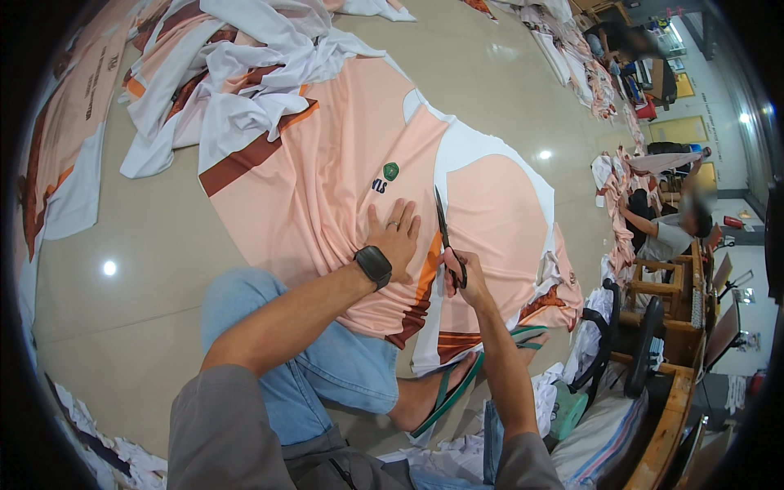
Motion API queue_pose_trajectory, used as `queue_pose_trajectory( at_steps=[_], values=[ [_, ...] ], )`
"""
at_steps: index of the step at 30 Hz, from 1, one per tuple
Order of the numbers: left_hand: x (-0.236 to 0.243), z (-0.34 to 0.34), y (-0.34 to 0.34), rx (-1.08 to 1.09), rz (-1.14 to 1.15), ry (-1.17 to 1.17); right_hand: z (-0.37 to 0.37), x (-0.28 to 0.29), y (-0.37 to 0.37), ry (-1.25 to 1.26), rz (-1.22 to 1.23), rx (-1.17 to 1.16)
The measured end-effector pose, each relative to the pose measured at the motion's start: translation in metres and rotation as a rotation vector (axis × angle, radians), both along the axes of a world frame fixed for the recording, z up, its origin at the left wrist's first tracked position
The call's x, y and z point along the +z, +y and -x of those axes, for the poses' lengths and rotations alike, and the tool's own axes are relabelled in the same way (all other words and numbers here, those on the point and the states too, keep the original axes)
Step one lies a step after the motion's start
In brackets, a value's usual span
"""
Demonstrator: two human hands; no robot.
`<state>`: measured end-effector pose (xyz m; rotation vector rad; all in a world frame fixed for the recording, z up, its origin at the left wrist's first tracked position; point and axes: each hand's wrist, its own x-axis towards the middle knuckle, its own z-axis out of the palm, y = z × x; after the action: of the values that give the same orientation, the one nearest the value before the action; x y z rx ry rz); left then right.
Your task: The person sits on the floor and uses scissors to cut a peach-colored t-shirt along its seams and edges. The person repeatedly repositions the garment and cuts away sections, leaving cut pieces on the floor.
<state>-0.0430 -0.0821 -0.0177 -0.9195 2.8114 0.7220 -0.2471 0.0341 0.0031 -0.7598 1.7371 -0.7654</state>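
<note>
A peach printed fabric panel (343, 163) with a small green emblem, orange and brown bands and white margins is spread on the floor before me. My left hand (394, 243), with a ring and a dark wristwatch (373, 268), lies on it with fingers spread, just below the emblem. My right hand (467, 284) grips black-handled scissors (443, 227). Their blades point away from me along the white margin (442, 163) between this panel and a rounded peach piece (498, 204) on the right. Whether the blades are cutting there I cannot tell.
Heaped white and peach fabric (237, 73) lies at the far left, and another printed panel (77, 122) along the left edge. My sandalled foot (445, 396) is close to the fabric's near edge. At right are a person (674, 229) handling cloth, wooden furniture (670, 282) and a striped sack (600, 433).
</note>
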Motion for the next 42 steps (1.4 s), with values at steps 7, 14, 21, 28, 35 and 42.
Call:
queue_pose_trajectory(
  at_steps=[7, 14, 21, 28, 35, 42],
  values=[
    [0.002, 0.001, 0.001, 0.002, 0.003, -0.001, -0.014, -0.002, -0.009, 0.114, 0.01, 0.044],
    [0.0, 0.0, 0.002, 0.012, 0.002, 0.001, -0.035, 0.004, -0.032, -0.041, -0.003, -0.176],
    [-0.005, 0.003, 0.003, 0.027, 0.007, 0.015, -0.049, -0.006, -0.047, 0.142, 0.027, -0.111],
    [-0.008, 0.002, 0.002, 0.039, -0.004, 0.028, -0.054, 0.003, -0.069, -0.086, 0.059, -0.221],
    [0.002, 0.007, 0.002, -0.001, 0.0, -0.007, -0.034, -0.022, -0.08, 0.109, 0.007, -0.185],
    [-0.008, 0.002, 0.002, 0.013, 0.043, 0.002, -0.057, 0.006, -0.1, -0.096, 0.056, -0.294]
  ],
)
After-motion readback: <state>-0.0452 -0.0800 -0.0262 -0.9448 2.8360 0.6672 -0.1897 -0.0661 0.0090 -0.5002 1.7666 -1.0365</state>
